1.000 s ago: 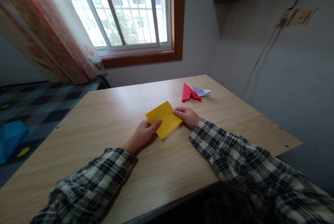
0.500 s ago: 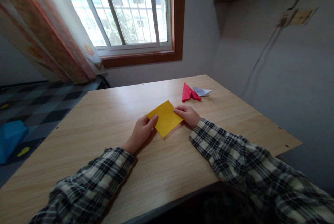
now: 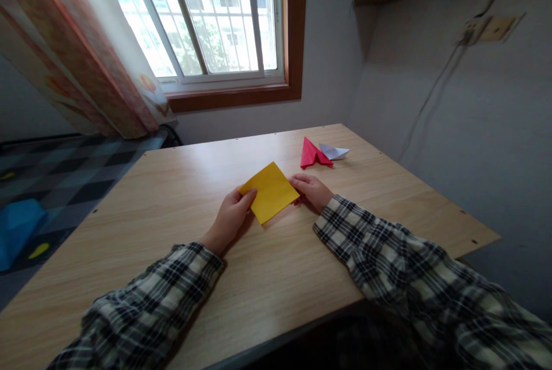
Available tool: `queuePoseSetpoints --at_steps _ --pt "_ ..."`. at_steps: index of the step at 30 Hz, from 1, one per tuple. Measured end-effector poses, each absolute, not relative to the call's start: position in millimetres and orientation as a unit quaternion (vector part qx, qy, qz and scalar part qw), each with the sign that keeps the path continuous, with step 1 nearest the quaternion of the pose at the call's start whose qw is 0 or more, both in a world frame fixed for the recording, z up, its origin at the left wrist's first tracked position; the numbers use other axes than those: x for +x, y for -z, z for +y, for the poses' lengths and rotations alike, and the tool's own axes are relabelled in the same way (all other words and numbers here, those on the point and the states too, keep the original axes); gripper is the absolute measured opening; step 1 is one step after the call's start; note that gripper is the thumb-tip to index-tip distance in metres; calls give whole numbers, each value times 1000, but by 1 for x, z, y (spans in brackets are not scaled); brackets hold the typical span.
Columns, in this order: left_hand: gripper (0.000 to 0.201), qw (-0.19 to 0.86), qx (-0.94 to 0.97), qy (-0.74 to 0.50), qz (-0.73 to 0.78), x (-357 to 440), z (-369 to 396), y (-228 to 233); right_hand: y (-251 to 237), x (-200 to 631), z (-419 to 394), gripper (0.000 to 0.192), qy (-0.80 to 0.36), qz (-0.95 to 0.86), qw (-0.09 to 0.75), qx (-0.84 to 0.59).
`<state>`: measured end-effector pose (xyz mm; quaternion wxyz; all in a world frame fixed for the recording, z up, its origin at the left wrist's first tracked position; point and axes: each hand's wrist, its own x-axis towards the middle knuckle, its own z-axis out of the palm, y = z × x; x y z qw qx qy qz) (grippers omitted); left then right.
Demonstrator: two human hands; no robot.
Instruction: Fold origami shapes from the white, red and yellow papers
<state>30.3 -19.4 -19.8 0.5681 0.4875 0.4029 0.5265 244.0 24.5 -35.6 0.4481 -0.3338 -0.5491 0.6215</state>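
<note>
The yellow paper (image 3: 269,192) lies near the middle of the tabletop (image 3: 181,197), turned so that its corners point near, far, left and right. The left hand (image 3: 230,216) pinches the paper's left corner: its grip is closed, with the thumb on top and the fingers underneath. The right hand (image 3: 313,190) holds the paper's right corner, its grip closed on the edge with the fingers curled. The paper's left side appears slightly raised off the tabletop. Both forearms, in plaid sleeves, rest on the tabletop near the person. A red folded paper (image 3: 313,154) sits farther away to the right, just beside a white paper boat (image 3: 334,151).
</note>
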Motion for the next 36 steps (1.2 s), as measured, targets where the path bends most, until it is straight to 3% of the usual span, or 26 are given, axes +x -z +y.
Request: queuePoseSetpoints --at_steps 11,24,28,32,36 --pt "43 614 461 -518 377 31 -21 10 35 243 20 42 -669 -548 406 -297" --pt "40 616 447 -507 403 33 -23 5 36 236 15 46 -649 -557 428 -292" --pt "39 617 444 -509 404 32 -23 7 35 237 16 40 -605 -590 432 -314" --pt "40 609 456 -511 399 33 -22 8 40 238 16 64 -520 -647 463 -311" --pt "37 586 463 -518 415 35 -23 8 39 240 12 81 -341 -739 478 -330"
